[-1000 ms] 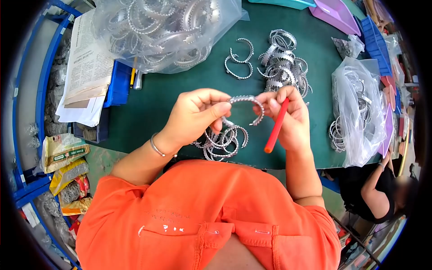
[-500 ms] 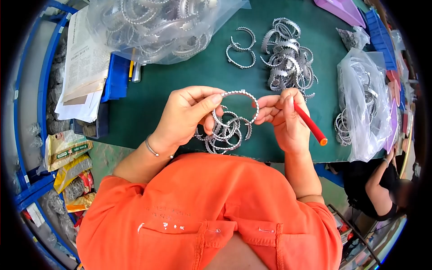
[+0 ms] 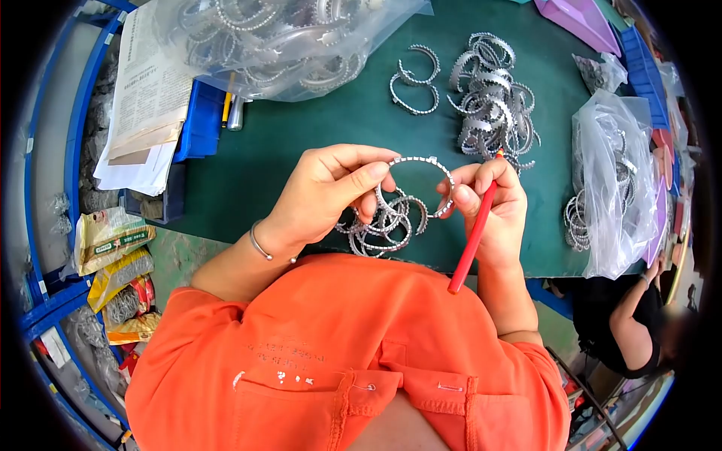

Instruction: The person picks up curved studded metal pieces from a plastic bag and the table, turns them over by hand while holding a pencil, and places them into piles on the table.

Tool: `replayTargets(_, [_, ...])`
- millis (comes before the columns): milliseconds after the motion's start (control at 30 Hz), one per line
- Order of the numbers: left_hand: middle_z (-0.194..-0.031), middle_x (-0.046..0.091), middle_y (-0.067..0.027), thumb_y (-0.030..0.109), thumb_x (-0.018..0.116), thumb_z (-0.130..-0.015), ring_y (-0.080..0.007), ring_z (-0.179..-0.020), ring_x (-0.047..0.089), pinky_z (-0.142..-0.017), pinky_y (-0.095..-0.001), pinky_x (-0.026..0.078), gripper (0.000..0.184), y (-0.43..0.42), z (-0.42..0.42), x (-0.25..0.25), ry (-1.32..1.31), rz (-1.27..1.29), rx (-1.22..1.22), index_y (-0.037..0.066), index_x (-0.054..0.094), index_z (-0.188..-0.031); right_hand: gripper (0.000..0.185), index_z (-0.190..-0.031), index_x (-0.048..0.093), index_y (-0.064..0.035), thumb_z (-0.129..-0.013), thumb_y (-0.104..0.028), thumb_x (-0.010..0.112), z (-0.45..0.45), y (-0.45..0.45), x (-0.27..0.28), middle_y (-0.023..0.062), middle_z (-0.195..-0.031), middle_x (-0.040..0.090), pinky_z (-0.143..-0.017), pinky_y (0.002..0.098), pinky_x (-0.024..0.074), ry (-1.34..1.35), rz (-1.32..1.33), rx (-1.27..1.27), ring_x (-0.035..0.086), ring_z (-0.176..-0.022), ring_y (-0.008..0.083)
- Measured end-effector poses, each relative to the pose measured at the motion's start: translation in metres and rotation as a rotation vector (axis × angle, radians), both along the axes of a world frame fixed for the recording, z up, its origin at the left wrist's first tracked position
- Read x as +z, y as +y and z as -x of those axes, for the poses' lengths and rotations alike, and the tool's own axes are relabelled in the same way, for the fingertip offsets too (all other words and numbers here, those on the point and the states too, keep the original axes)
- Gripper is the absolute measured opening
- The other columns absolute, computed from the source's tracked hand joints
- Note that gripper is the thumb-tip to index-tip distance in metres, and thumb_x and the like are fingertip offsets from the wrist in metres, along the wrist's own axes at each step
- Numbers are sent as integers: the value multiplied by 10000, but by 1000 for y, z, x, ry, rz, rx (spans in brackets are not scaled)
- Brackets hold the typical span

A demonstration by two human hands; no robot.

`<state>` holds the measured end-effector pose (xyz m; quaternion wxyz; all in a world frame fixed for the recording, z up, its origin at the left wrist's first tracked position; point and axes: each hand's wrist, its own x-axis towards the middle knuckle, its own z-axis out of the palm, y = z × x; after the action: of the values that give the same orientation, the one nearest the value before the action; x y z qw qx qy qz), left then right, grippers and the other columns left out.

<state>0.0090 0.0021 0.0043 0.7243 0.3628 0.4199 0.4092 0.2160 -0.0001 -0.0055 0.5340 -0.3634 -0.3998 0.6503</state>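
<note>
My left hand [image 3: 331, 188] pinches the left side of a silver bangle [image 3: 418, 159] with square segments around its band. My right hand [image 3: 492, 203] has its fingers at the bangle's right side. It also grips a red pencil [image 3: 475, 237], tip pointing away and blunt end near my chest. Just under the held bangle, a loose pile of similar bangles [image 3: 380, 244] lies on the green table, partly hidden by my left hand. Beyond my hands, two separate open bangles [image 3: 414, 111] lie close together. A larger heap of toothed metal bands [image 3: 489, 113] is farther right.
A clear plastic bag of metal bands [image 3: 301, 64] covers the table's far left. Another plastic bag [image 3: 613, 188] lies at the right edge. Papers [image 3: 147, 98] rest by a blue bin [image 3: 201, 124]. Another person's arm [image 3: 635, 316] is at lower right.
The red pencil has swung round in my right hand, so its blunt end now points toward my chest and its tip shows. My right fingers have come onto the bangle's right side.
</note>
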Motion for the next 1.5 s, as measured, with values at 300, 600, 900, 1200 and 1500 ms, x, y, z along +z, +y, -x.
replayTargets(300, [-829,600,-90,91,469,-889,-63,-537,511,-486,-177,428,235,1,1,0,79,-79,-62,-34,554,-1069,232,-762,390,-51,-770,30,607,3,1,5,159,-810,598,-458,208,474,-40,73,-14,605,-611,152])
replayTargets(600, [-862,595,-95,87,461,-892,-96,-619,567,-559,-211,493,249,2,1,2,-92,16,-71,-42,530,-1093,245,-750,386,-56,-760,48,607,0,4,8,173,-802,602,-403,201,454,-27,33,-91,592,-569,151])
replayTargets(900, [-791,576,-48,39,519,-852,-79,-638,565,-591,-202,497,214,-1,-12,1,-113,-34,-11,-39,553,-1049,241,-715,435,-26,-710,43,666,19,3,13,133,-850,601,-555,239,442,-430,-574,-78,529,-630,131])
replayTargets(1200, [-1002,503,-86,41,463,-878,-90,-670,547,-611,-217,468,224,2,-8,4,180,-251,105,-24,516,-1085,205,-772,384,-76,-807,12,566,11,6,7,185,-826,605,-464,209,471,207,-31,36,593,-618,160])
replayTargets(1500, [-844,589,-90,89,459,-893,-127,-659,608,-584,-230,531,232,1,-4,6,-52,-9,-87,-50,518,-1069,155,-789,391,-82,-843,-5,514,1,2,2,190,-831,596,-464,232,499,323,155,15,605,-618,190])
